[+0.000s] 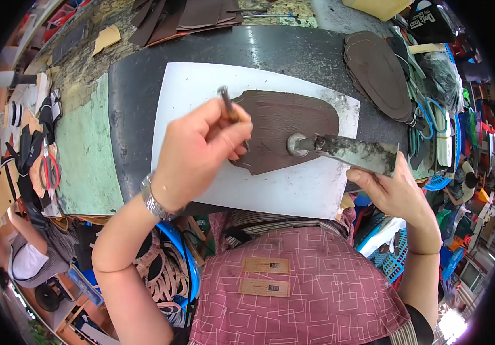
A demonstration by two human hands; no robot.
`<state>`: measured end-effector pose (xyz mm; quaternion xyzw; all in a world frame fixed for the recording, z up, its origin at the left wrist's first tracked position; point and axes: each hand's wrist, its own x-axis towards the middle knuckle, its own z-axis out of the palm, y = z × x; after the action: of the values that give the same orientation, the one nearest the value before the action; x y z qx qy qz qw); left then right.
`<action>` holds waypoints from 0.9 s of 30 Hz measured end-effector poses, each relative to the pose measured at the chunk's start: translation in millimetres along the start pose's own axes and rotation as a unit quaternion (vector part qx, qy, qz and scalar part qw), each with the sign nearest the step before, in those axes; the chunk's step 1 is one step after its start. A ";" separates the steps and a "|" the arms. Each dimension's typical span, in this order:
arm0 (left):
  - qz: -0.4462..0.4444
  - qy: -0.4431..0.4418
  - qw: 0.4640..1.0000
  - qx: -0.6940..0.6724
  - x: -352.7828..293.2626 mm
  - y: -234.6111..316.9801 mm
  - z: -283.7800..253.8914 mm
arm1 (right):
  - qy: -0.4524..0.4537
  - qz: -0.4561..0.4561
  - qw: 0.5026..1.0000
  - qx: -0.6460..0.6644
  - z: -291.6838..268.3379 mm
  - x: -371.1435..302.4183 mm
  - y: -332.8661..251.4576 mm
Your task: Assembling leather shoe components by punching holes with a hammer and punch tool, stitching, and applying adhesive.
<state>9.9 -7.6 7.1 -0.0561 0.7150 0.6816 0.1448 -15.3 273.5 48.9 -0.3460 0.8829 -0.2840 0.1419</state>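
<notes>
My left hand [192, 155], with a metal watch band at the wrist, is closed in a pinch around a slim punch-like metal tool [226, 100] with a brass-coloured part. It is over the left edge of a dark brown leather piece [285, 115]. That piece lies flat on a white board [201, 80]. My right hand [388, 192] grips a worn hammer [359, 152] at its broad grey end. The hammer's round metal face appears over the leather's right half; whether it touches is unclear. The lower tip of the left tool is mostly hidden by my fingers.
Stacked brown leather pieces [377, 75] lie at the right, beside blue-handled scissors [429, 118]. More leather strips [187, 17] sit at the back. Red-handled scissors [48, 169] are at the left. A blue basket [391, 256] stands below the table edge. Another person [29, 253] sits far left.
</notes>
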 end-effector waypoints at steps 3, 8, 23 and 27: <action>0.044 -0.023 0.997 0.064 -15.6 -15.5 6.8 | 0.004 0.017 0.999 -0.031 -1.5 0.3 -3.6; 0.147 -0.044 0.951 0.270 -26.9 -35.1 8.0 | 0.013 -0.046 0.999 -0.007 7.9 0.6 -13.4; 0.451 -0.084 0.735 0.499 -45.7 -46.9 10.0 | -0.048 0.012 0.999 -0.011 24.4 -8.9 -21.7; 0.446 -0.094 0.749 0.481 -43.5 -48.3 8.3 | -0.052 0.007 0.999 -0.008 24.8 -8.5 -18.1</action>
<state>65.8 -7.6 -27.1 0.4111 0.8747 0.2359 -0.1012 11.5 258.5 40.5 -0.3550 0.8792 -0.2573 0.1865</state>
